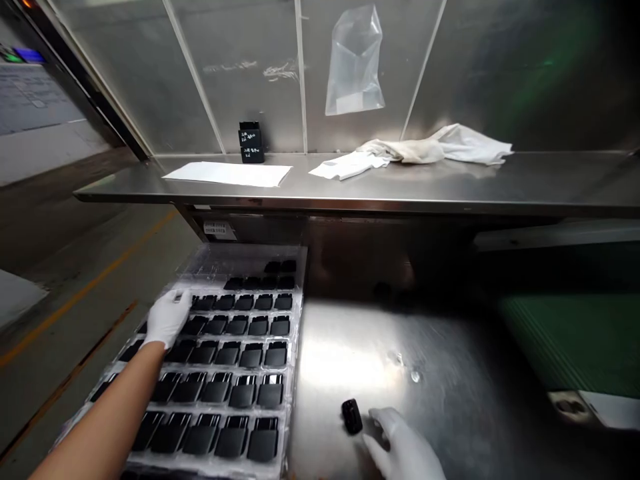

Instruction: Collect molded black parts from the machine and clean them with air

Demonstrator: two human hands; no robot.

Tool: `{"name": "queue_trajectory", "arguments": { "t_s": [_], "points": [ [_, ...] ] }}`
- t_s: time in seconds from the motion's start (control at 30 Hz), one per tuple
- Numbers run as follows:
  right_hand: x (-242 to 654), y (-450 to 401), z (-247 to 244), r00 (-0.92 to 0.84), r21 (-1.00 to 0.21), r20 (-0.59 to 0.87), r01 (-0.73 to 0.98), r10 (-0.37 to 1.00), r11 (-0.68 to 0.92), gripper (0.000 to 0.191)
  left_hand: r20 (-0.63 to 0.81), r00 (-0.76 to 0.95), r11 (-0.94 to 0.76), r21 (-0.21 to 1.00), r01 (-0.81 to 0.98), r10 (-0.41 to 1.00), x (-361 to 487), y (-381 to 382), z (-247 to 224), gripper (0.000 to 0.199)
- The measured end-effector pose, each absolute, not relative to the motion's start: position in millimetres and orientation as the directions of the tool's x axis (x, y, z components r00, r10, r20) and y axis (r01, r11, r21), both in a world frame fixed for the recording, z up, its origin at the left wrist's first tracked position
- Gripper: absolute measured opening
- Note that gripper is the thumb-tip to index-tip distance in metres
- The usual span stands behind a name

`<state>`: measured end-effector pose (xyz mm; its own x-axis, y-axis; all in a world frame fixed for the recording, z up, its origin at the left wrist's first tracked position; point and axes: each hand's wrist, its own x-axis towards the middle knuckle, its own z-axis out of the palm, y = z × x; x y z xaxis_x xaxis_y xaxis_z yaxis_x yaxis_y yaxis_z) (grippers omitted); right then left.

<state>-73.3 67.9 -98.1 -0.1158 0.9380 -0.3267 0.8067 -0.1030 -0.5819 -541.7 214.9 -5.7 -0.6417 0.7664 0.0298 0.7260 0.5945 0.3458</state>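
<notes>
My left hand (169,316), in a white glove, reaches over the left side of a clear plastic tray (293,393). Its fingers are bent together beside the black parts (244,302) standing in rows; a small dark bit shows at the fingertips, too small to name. My right hand (397,440), gloved in white too, is low on the steel table (345,340) with thumb and fingers apart and nothing between them. Just left of its fingertips lies a loose black part (351,417), apart from the hand.
A steel shelf (390,193) crosses above the table, bearing a white sheet (230,173), crumpled white cloths (420,150) and stacked black pieces (251,142). A clear bag (354,63) hangs behind. At the right is a green surface (575,340).
</notes>
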Motion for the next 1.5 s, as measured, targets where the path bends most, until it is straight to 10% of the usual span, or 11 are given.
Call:
{"name": "queue_trajectory", "arguments": {
  "t_s": [0.2, 0.4, 0.6, 0.83, 1.27, 1.5],
  "points": [
    [-88, 86, -126, -0.355, -0.595, -0.306, 0.796, 0.883, 0.114, 0.083, 0.003, -0.423, 0.296, 0.708, 0.641, 0.906, -401, 142, 38, 0.04],
    [-87, 104, -142, -0.514, -0.701, -0.261, 0.683, 0.817, 0.205, 0.06, -0.154, -0.162, 0.206, 0.898, 0.389, 0.975, -290, 94, 15, 0.023],
    [-58, 106, -95, -0.384, -0.9, -0.433, 0.239, 0.816, -0.365, 0.083, -0.426, -0.184, 0.431, 0.902, -0.017, 0.886, -232, 78, -35, 0.035],
    [-13, 107, -29, -0.565, -0.869, -0.315, -0.152, 0.763, -0.471, 0.096, -0.505, 0.312, 0.589, 0.61, -0.53, 0.805, -177, 63, -3, 0.056],
    [-7, 92, -42, -0.751, -0.582, -0.132, -0.469, 0.647, -0.664, 0.11, -0.464, 0.383, 0.602, 0.615, -0.51, 0.799, -155, 59, 31, 0.062],
    [-5, 94, -22, -0.69, -0.774, -0.291, -0.238, 0.663, -0.587, 0.106, -0.382, 0.242, 0.447, 0.824, -0.349, 0.892, -152, 58, 36, 0.051]
  ]
}}
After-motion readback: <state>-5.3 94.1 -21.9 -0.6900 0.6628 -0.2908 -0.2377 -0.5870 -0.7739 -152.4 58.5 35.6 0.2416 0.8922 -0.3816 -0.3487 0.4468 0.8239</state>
